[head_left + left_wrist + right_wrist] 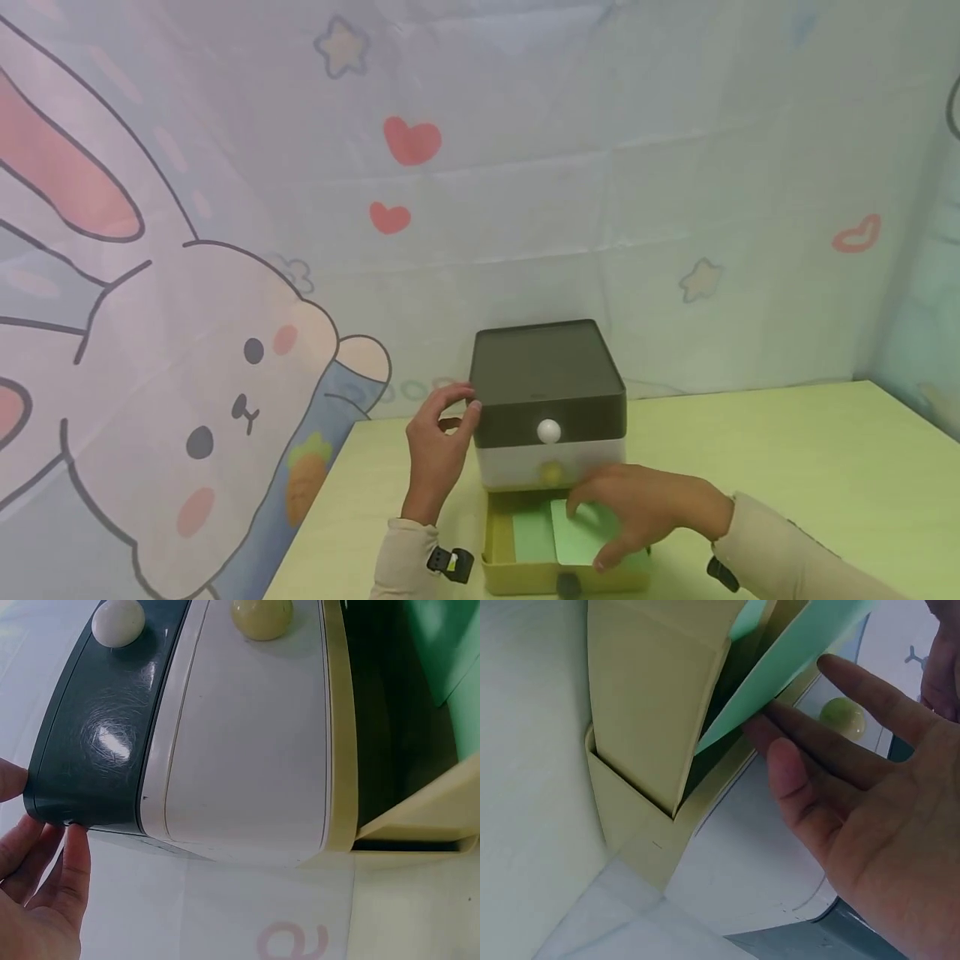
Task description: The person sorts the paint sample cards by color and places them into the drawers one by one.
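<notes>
A small desktop drawer cabinet has a dark top tier, a white middle tier and a yellow bottom drawer pulled out. My left hand grips the upper left front corner of the dark tier; in the left wrist view its thumb is on the top edge and its fingers against the side. My right hand is over the open drawer, fingers spread. Its fingertips are at a light green sheet tilted in the drawer, with the thumb apart from it. Another green sheet lies beside it, flat in the drawer.
The cabinet stands on a pale yellow-green table, close to a cloth backdrop printed with a rabbit, hearts and stars. A white knob, a yellow knob and a dark knob stick out from the drawer fronts.
</notes>
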{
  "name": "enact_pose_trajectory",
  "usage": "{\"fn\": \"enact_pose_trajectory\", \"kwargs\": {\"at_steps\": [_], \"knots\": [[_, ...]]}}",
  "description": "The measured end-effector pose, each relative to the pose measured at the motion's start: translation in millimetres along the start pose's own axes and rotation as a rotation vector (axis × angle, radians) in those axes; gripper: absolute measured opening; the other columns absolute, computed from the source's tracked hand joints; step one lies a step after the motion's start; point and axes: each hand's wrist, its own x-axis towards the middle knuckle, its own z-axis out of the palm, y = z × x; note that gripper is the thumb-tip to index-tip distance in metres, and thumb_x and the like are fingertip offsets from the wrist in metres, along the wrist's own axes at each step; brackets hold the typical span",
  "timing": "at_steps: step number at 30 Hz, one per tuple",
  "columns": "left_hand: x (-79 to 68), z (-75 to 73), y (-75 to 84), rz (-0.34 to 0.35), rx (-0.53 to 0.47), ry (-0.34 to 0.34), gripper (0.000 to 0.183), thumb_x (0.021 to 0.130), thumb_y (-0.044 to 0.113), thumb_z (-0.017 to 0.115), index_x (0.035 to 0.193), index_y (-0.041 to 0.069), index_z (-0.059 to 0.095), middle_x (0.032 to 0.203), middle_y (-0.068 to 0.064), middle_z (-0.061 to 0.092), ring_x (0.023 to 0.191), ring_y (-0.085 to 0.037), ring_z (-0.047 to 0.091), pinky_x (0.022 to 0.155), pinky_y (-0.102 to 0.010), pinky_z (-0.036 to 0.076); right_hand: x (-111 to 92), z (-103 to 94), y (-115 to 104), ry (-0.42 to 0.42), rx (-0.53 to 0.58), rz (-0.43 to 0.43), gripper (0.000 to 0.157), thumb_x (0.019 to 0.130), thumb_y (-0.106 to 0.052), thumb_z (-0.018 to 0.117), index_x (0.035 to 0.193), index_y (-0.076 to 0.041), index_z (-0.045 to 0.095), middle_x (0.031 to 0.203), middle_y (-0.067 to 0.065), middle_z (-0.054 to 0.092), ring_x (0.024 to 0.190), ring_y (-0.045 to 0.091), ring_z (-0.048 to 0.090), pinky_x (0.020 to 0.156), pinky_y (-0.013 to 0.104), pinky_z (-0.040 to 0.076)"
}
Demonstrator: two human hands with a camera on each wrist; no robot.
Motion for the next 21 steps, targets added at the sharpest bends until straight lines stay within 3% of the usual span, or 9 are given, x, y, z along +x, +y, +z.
{"fn": "enact_pose_trajectory", "kwargs": {"at_steps": [9, 17, 21], "knots": [[-0.4, 0.3, -0.4, 0.002, -0.022, 0.012, 0.018, 0.093, 0.018, 0.073, 0.11, 0.016, 0.075, 0.121, -0.004, 0.072, 0.115, -0.021, 0.067, 0.081, -0.021, 0.059, 8.0, 7.9, -0.7, 0.041, -0.027, 0.031, 0.057, 0.077, -0.055, 0.08, 0.118, -0.017, 0.068, 0.121, -0.004, 0.069, 0.111, 0.017, 0.063, 0.094, 0.033, 0.054], [-0.4, 1.1, -0.8, -0.003, -0.028, 0.012, 0.017, 0.093, 0.018, 0.073, 0.109, 0.016, 0.075, 0.12, -0.004, 0.072, 0.114, -0.021, 0.067, 0.081, -0.021, 0.059, 9.7, 13.0, 0.5, 0.084, 0.017, 0.046, 0.047, 0.08, -0.036, 0.084, 0.119, -0.014, 0.07, 0.118, -0.002, 0.072, 0.108, 0.015, 0.066, 0.088, 0.033, 0.058], [-0.4, 1.3, 0.3, -0.004, -0.023, 0.013, 0.018, 0.093, 0.018, 0.073, 0.11, 0.016, 0.075, 0.12, -0.004, 0.072, 0.114, -0.021, 0.067, 0.081, -0.022, 0.059, 7.4, 15.1, -3.3, 0.167, 0.011, 0.017, 0.038, 0.079, -0.031, 0.085, 0.11, -0.015, 0.071, 0.099, -0.008, 0.072, 0.089, 0.006, 0.065, 0.074, 0.026, 0.056]]}}
